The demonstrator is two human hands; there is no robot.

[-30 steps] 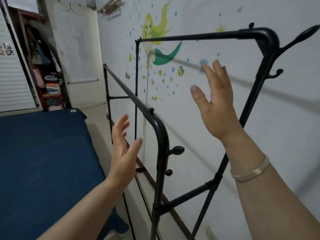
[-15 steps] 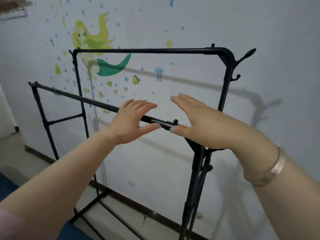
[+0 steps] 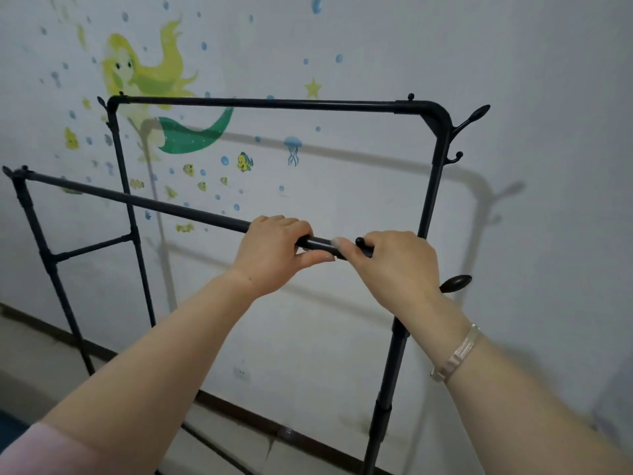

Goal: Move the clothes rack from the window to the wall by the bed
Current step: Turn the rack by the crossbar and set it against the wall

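The black metal clothes rack (image 3: 274, 103) stands against the white wall with the mermaid stickers. It has a high rear rail and a lower front rail (image 3: 137, 200) running from the left toward me. My left hand (image 3: 274, 250) is wrapped around the front rail near its right end. My right hand (image 3: 394, 265) grips the same rail just to the right, at the bent corner, thumb touching the left thumb. A silver bracelet sits on my right wrist. The rack's right front post drops down below my right wrist.
A dark skirting board (image 3: 308, 437) runs along the foot of the wall, with pale floor tiles (image 3: 44, 354) below. Coat hooks (image 3: 472, 120) stick out from the rack's right posts. A sliver of the blue bed (image 3: 10, 426) shows at the lower left.
My head has turned from looking along the wall to facing it. Both hands, open and hovering before, came down together and closed on the front rail.
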